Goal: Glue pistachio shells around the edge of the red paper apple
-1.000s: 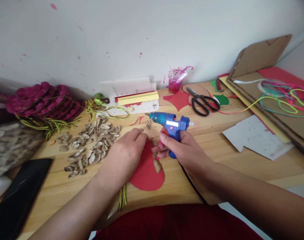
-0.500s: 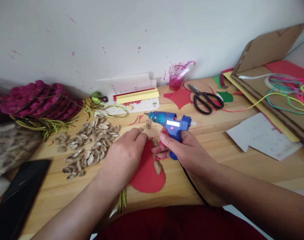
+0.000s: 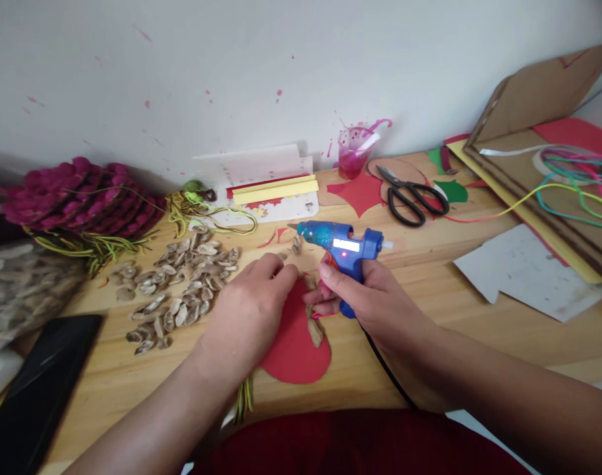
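Note:
My right hand (image 3: 357,290) grips a blue hot glue gun (image 3: 347,245), its nozzle pointing left and a small light glowing on its side. Under both hands lies a red cut-out piece (image 3: 301,349) with a rounded lower edge. Several brown shell halves (image 3: 315,332), like peanut shells, sit along its right edge, close to my right fingertips. My left hand (image 3: 258,297) is closed over the upper left of the red piece, fingers bent down; whatever they pinch is hidden. A loose shell (image 3: 296,245) rests just below the nozzle.
Loose shells (image 3: 186,277) are spread to the left, beside a black phone (image 3: 48,376) and magenta stacked crafts (image 3: 83,198). Behind stand black-handled scissors (image 3: 412,198) and a cup of pink liquid (image 3: 353,155). Cardboard (image 3: 523,105) and coloured cords (image 3: 577,178) lie right.
The whole view has shifted slightly. Both hands and the glue gun keep nearly the same position over the red piece.

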A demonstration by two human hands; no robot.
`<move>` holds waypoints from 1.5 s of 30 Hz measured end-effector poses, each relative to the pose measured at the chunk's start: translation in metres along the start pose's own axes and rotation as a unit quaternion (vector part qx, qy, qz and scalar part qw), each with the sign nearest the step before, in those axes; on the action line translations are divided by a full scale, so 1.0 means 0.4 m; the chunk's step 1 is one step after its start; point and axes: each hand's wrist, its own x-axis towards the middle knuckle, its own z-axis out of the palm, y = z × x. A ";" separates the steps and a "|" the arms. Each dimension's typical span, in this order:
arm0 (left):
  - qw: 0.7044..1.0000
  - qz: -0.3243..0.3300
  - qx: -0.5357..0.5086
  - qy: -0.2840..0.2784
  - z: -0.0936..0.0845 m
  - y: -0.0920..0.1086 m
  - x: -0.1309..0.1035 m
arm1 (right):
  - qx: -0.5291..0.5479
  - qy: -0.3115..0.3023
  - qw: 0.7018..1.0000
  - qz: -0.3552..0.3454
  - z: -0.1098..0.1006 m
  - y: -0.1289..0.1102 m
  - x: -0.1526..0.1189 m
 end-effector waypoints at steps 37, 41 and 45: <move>0.975 -0.076 -0.199 0.067 0.017 -0.058 0.003 | 0.012 -0.012 1.000 0.020 -0.013 0.002 -0.006; 0.975 -0.076 -0.196 0.069 0.018 -0.057 0.005 | 0.008 -0.013 1.000 0.022 -0.012 0.002 -0.006; 0.977 -0.070 -0.189 0.073 0.020 -0.056 0.005 | 0.007 -0.008 1.000 0.024 -0.009 -0.002 -0.007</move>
